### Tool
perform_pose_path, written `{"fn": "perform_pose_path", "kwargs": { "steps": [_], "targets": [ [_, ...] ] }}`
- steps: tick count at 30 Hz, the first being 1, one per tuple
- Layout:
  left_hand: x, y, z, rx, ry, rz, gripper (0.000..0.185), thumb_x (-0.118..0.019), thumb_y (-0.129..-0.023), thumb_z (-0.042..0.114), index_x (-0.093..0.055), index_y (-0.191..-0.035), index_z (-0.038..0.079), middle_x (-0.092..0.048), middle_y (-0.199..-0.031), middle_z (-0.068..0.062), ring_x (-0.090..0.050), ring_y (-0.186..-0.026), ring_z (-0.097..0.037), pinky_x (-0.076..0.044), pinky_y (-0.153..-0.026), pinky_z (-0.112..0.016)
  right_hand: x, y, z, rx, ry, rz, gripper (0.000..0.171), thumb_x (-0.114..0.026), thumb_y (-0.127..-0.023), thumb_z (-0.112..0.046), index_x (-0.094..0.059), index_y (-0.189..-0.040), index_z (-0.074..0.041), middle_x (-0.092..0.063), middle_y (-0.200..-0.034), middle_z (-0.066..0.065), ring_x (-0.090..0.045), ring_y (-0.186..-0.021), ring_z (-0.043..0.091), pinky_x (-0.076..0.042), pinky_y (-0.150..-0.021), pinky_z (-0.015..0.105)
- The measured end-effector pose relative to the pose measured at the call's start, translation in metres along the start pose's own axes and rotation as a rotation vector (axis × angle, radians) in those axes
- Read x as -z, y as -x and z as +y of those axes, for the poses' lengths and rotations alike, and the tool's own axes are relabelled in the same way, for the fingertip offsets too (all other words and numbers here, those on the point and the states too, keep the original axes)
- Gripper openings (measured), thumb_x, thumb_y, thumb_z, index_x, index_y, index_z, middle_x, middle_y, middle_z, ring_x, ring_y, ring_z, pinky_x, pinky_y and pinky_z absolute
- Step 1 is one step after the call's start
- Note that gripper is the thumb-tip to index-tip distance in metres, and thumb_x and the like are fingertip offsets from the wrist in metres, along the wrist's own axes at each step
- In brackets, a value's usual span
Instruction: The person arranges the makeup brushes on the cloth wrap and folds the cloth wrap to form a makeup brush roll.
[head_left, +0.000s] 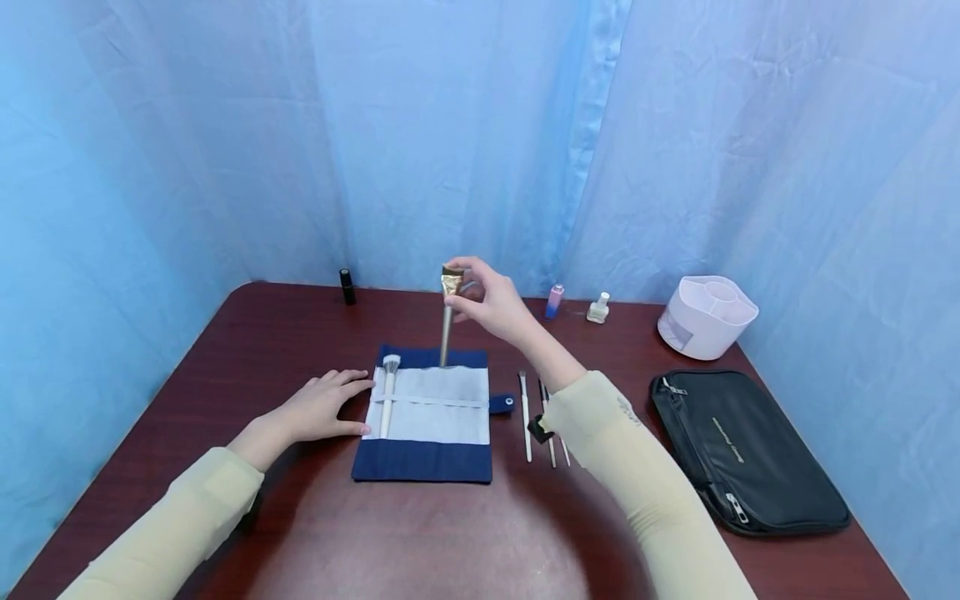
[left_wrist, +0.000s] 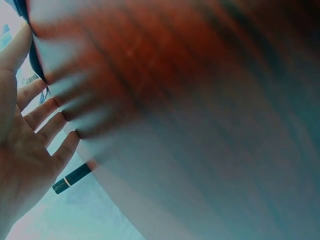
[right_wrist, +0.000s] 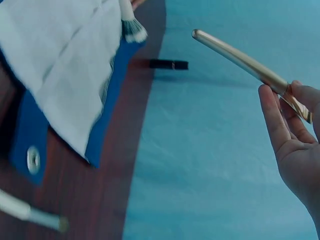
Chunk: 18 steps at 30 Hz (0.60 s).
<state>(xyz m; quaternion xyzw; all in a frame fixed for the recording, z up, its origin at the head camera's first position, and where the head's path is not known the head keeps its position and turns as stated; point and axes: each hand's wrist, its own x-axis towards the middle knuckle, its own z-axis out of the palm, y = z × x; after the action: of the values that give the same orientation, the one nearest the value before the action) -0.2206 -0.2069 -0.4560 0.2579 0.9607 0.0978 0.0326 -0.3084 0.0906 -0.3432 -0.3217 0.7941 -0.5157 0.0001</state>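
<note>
The right hand [head_left: 495, 307] pinches a gold-ferruled makeup brush [head_left: 447, 321] upright above the brush roll [head_left: 427, 454], which the flat, open-fingered left hand [head_left: 322, 406] steadies; so light a pinch could let it slip.

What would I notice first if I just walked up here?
The right hand holds a gold brush upright above the blue-and-white roll in the middle of the table. The left hand rests flat at the roll's left edge, beside a white brush tucked inside.
</note>
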Motion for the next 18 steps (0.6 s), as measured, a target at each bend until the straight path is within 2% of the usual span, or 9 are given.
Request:
{"fn": "perform_pose_path", "kwargs": {
  "steps": [6, 12, 18],
  "targets": [
    [-0.002, -0.003, 0.001, 0.003, 0.004, -0.010, 0.080, -0.065, -0.079, 0.059, -0.046, -0.140, 0.011, -0.043, -0.143, -0.016, -0.043, -0.125, -0.036, -0.036, -0.098, -0.058, -0.028, -0.012, 0.011, -0.034, -0.032, -0.027, 0.041, -0.064, -0.091, -0.016, -0.050, -0.129, -0.015, -0.060, -0.101, 0.010, -0.068, -0.081, 0.023, -0.057, -0.065, 0.030],
    [-0.004, -0.004, -0.001, 0.015, 0.008, -0.031, 0.082, -0.064, -0.079, 0.062, -0.045, -0.141, 0.012, -0.042, -0.143, -0.016, -0.042, -0.125, -0.035, -0.036, -0.099, -0.057, -0.051, -0.018, 0.026, -0.048, 0.035, -0.049, 0.039, -0.061, -0.093, -0.019, -0.049, -0.130, -0.016, -0.060, -0.095, 0.009, -0.067, -0.079, 0.021, -0.056, -0.064, 0.026],
    [-0.003, -0.003, -0.003, 0.014, 0.012, -0.036, 0.081, -0.063, -0.079, 0.061, -0.045, -0.141, 0.012, -0.042, -0.143, -0.016, -0.042, -0.125, -0.035, -0.036, -0.098, -0.057, -0.066, -0.019, 0.044, -0.101, 0.041, -0.045, 0.040, -0.060, -0.093, -0.015, -0.048, -0.131, -0.013, -0.058, -0.099, 0.010, -0.065, -0.078, 0.023, -0.057, -0.066, 0.038]
  ]
}}
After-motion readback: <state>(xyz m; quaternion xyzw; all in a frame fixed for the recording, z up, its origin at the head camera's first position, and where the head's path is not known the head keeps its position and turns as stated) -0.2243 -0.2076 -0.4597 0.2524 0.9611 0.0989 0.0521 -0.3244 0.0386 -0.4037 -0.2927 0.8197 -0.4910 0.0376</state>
